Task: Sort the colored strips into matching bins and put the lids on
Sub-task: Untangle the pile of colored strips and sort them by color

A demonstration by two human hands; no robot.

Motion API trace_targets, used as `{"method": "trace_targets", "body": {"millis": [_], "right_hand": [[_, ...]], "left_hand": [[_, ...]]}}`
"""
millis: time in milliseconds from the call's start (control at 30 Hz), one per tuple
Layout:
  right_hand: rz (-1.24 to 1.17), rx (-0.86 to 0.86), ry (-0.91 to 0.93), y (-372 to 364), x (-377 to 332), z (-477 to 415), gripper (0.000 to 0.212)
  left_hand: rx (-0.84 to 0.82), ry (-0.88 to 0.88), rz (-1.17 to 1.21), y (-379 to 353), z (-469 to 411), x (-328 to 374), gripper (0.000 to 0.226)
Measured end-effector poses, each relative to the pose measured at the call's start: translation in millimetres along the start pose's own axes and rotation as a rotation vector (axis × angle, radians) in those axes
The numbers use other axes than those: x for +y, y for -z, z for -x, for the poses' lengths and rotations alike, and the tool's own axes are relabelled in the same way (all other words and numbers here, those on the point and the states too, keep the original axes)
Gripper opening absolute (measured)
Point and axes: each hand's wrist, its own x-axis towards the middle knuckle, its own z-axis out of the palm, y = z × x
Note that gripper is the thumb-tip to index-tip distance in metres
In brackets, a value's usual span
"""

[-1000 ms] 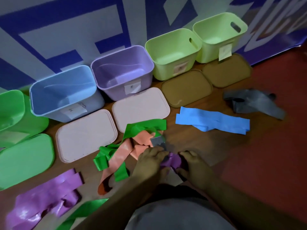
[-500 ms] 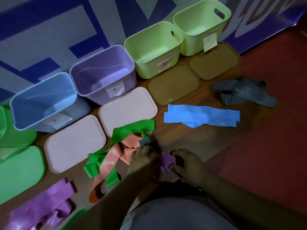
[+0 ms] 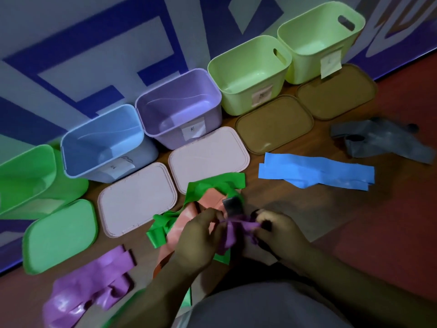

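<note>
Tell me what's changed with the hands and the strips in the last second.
Both hands have lifted slightly and drawn apart. The left hand and right hand still pinch the purple strip, now pulled out between them instead of bunched under the fingers. The green and orange tangle, blue strips, grey strips, purple pile, open bins and lids on the floor lie as before; only the view has shifted.

We see smooth moulded plastic in the pale blue rectangular bin and the lilac rectangular bin, which bears a matt white paper label. The pale pink flat plastic lids look matt. The heap of purple rubbery strips shines glossy; the crumpled purple strip looks thin and soft. The brown floor looks like wood.
</note>
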Motion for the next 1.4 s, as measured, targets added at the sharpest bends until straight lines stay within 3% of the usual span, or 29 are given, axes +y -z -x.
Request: {"method": "trace_targets", "body": {"millis": [133,433,667,933,1067,1200,1400], "right_hand": [[-0.125,0.009,-0.074,13.4,-33.1,-5.9,0.018],[-0.206,-0.055,0.065,-5.0,-142.3,-24.4,0.026],[-0.181,-0.112,0.135,-77.5,-209.6,-40.1,0.026],[0.006,-0.265,0.244,-194.4,-274.4,-51.2,0.018],[0.133,-0.369,0.246,-251.6,-291.8,-51.2,0.016],[0.37,-0.481,0.252,-292.7,-289.1,-54.8,0.033],[0.56,-0.488,0.249,-289.3,-265.8,-47.6,0.047]], "left_hand": [[0.046,0.062,0.163,27.4,8.9,-9.3,0.009],[0.241,0.164,0.404,90.9,45.3,-52.2,0.021],[0.437,0.186,0.497,159.4,94.4,-103.5,0.014],[0.566,0.288,0.383,232.5,151.0,-190.0,0.02],[0.506,0.356,0.138,251.7,178.5,-241.0,0.013],[0.256,0.41,-0.135,254.7,196.1,-278.1,0.025],[0.14,0.335,-0.159,237.2,198.2,-293.6,0.044]]}}
